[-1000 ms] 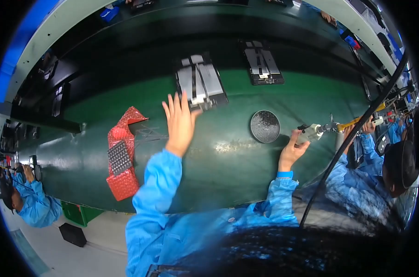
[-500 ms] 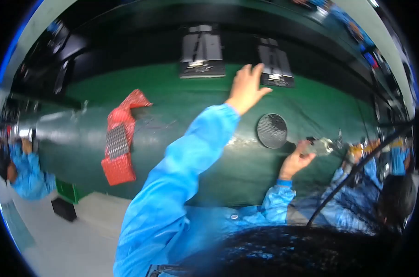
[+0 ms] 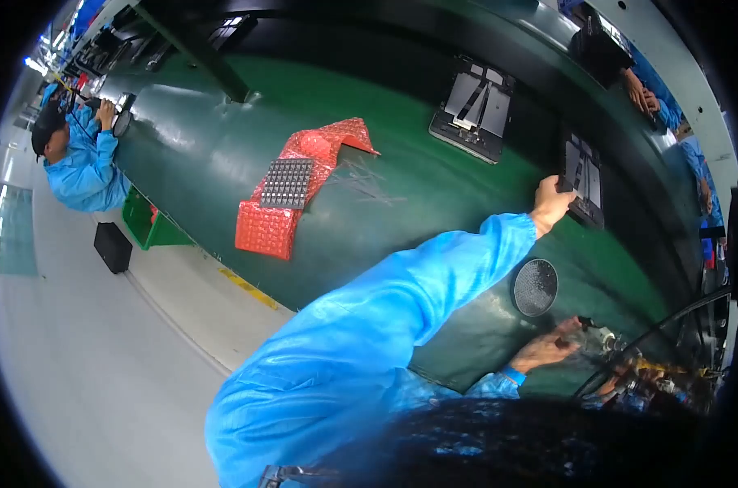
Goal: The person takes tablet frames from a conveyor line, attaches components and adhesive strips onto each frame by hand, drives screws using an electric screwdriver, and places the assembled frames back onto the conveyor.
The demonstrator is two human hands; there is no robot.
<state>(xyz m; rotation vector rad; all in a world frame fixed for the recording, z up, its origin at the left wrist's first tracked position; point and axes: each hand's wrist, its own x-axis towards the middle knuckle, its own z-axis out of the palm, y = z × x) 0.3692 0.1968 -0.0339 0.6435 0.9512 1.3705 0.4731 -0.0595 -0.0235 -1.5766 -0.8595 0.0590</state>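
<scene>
My left hand (image 3: pixel 551 203) is at the near left edge of an opened tablet-like device (image 3: pixel 585 180), its fingers closed on that edge. The device has grey flat panels and a black frame. To its left lies a similar opened device (image 3: pixel 476 110). Lower right, my right hand (image 3: pixel 546 348), with a blue wristband, is blurred; its fingers close at a pale and black object (image 3: pixel 601 337) whose kind I cannot make out. Between the two hands sits a round dish (image 3: pixel 536 288) with small dark grains or parts in it.
Red bubble wrap (image 3: pixel 265 231) lies on the green table (image 3: pixel 418 191), with a sheet of small dark parts (image 3: pixel 287 183) on it. Thin clear strips (image 3: pixel 365 180) lie beside it. Co-workers sit left and right. A green bin (image 3: pixel 145 218) and black box (image 3: pixel 113 246) stand beyond the table edge.
The view has turned, so the table appears slanted. My left hand has gone from open above the table to the right-hand device's edge. My right hand stays by the pale object.
</scene>
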